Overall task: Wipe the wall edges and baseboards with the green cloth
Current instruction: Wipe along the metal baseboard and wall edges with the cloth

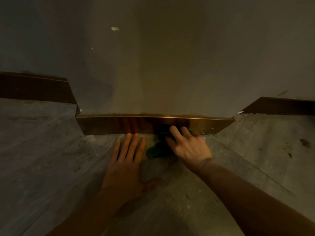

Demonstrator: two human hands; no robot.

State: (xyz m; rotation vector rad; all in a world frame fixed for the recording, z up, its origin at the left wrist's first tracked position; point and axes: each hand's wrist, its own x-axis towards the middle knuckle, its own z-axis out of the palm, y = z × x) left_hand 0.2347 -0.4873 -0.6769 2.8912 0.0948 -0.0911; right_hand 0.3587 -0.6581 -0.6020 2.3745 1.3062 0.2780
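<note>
Pressing the green cloth [157,148] against the lower face of the baseboard [119,124], the right hand [186,144] is making the working grip: its fingers are lying over the bunched fabric and curling onto it, so it is grasping the cloth rather than resting released. The left hand [127,160] is lying flat on the floor [51,150] just beside the cloth, fingers straight and spread, fingertips nearly touching the baseboard's bottom edge, holding nothing and seemingly bracing the person's weight. To do this stroke well, I judge the cloth should be kept pushed into the seam where baseboard meets floor and drawn along the board's whole front section in one steady pass, then lifted to the narrow top ledge under the wall [170,65], where dust tends to be sitting. The cloth is lying mostly under and to the left of the right hand, part trailing onto the floor between the two hands, part hidden beneath the fingers against the board. The picture is blurring around that hand.
</note>
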